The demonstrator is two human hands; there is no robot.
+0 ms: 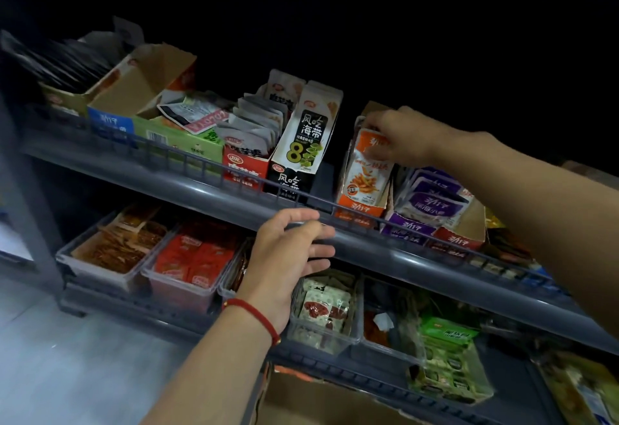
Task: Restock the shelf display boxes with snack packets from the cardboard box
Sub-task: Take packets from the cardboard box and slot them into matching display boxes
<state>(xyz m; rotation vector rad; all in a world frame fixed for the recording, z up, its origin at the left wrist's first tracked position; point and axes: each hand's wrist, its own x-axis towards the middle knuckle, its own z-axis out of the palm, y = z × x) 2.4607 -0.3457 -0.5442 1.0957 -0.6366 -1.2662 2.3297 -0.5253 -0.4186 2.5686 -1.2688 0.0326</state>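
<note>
Head view: right hand [398,133] pinches the top of the orange packets [366,170] standing in their orange box [360,208] on the upper shelf [201,186]. Left hand [288,253], fingers relaxed and spread, rests against that shelf's front rail. Below the left forearm lies the cardboard box [301,398].

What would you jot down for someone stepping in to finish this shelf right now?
Right hand: grip pinching the top of the orange packets standing in the orange box on the upper shelf.
Left hand: open, holding nothing, at the shelf rail.
Cardboard box: on the floor below; contents not visible.
Done: orange box looks well filled.
Left: settle these packets, then check the other boxes, probably the half-empty green box.
</note>
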